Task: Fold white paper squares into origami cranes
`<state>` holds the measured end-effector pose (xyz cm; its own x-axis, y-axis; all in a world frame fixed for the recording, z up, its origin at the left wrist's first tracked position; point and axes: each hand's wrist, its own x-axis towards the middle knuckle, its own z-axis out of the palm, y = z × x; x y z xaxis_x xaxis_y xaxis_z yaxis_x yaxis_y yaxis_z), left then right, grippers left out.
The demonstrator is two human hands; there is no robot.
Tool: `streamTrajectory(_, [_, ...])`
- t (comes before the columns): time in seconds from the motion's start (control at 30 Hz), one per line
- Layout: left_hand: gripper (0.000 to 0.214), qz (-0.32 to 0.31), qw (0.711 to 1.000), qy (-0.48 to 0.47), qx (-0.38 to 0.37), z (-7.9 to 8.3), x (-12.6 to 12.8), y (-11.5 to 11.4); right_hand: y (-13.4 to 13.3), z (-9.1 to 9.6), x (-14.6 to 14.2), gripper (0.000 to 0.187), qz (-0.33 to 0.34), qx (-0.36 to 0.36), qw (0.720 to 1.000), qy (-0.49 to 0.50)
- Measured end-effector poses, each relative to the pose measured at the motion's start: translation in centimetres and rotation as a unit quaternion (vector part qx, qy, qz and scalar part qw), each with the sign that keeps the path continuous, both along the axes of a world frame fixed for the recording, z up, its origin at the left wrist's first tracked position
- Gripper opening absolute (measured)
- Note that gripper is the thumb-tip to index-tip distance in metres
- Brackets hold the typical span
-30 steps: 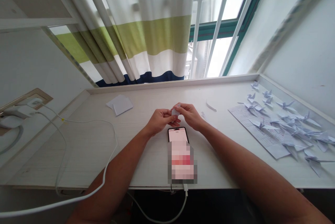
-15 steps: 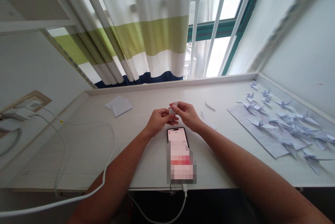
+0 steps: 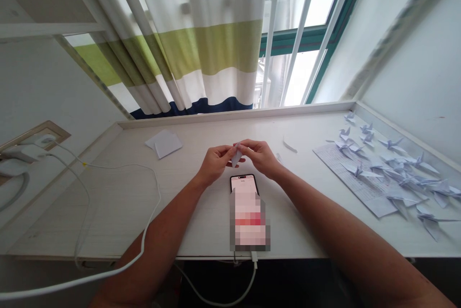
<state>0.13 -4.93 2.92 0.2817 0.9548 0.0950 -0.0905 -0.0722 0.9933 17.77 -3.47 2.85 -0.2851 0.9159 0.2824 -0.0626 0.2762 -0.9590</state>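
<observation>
Window side: Daylight enters past white bars [image 3: 297, 48] and a curtain [image 3: 216, 48] striped in white, green and navy.
Desk [image 3: 118, 197]: White, with a raised rim along its far edge, it runs beneath both forearms.
Left hand [image 3: 215, 166]: Fingers curl inward, thumb and fingertips pinched together on a small folded paper [image 3: 236, 158].
Right hand [image 3: 262, 158]: Nearly closed, it grips the same piece near its upper end, the fingertips meeting those of the other hand.
Folded paper: Held between the two hands, just beyond the phone [image 3: 248, 212], its lower end angled down; the exact folds are too small to tell.
Phone: Face up, lit pale pink, most of its screen pixelated, a white cable [image 3: 255, 260] plugged into its near end.
Paper birds [image 3: 408, 180]: Crowded at the right, several resting on a printed sheet [image 3: 355, 190].
Paper squares [image 3: 169, 145]: Overlapping, left of the hands, toward the far rim.
Paper strip [image 3: 289, 144]: Slim and curved, lying beyond the right hand.
Wall outlet [image 3: 54, 129]: At far left, fitted with white plugs [image 3: 27, 153].
</observation>
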Motion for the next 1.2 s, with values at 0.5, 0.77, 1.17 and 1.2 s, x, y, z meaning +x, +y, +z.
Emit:
streamTrajectory(0.5, [0.047, 0.027, 1.0, 0.011, -0.008, 0.43, 0.37, -0.39, -0.1, 0.06, -0.14, 0.033, -0.001, -0.029, 0.999, 0.018])
streamTrajectory(0.77, [0.045, 0.011, 1.0, 0.009, -0.004, 0.43, 0.37, -0.43, -0.25, 0.13, -0.18, 0.034, -0.006, -0.018, 1.0, 0.017])
streamTrajectory(1.17, [0.045, 0.024, 1.0, 0.006, -0.009, 0.74, 0.56, -0.6, -0.03, 0.16, -0.05, 0.039, 0.005, -0.052, 0.995, 0.08])
streamTrajectory(1.2, [0.046, 0.026, 1.0, 0.008, -0.012, 0.78, 0.55, -0.6, -0.03, 0.16, -0.05, 0.037, 0.003, -0.056, 0.995, 0.086])
